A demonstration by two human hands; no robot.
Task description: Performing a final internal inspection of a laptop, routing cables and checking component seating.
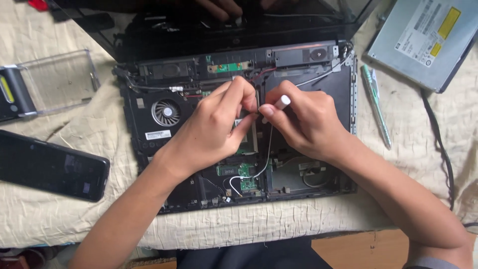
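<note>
We are pinching a white-handled tool [280,104] in our right hand [303,124], handle pointing up-right, tip down-left into the opened laptop [239,129]; our left hand [214,127] is pinching a part beside it.

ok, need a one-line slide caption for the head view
Left hand and right hand, holding a white-tipped tool, work inside an opened laptop on a cloth-covered table.

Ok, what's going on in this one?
A person is working inside an opened laptop that lies on a cream cloth. The left hand pinches at something small near the middle of the board, while the right hand holds a white-tipped tool against the same spot. A cooling fan sits exposed to the left. Around the laptop lie a dark phone, a clear plastic case, a green pen and a removed optical drive.
</note>
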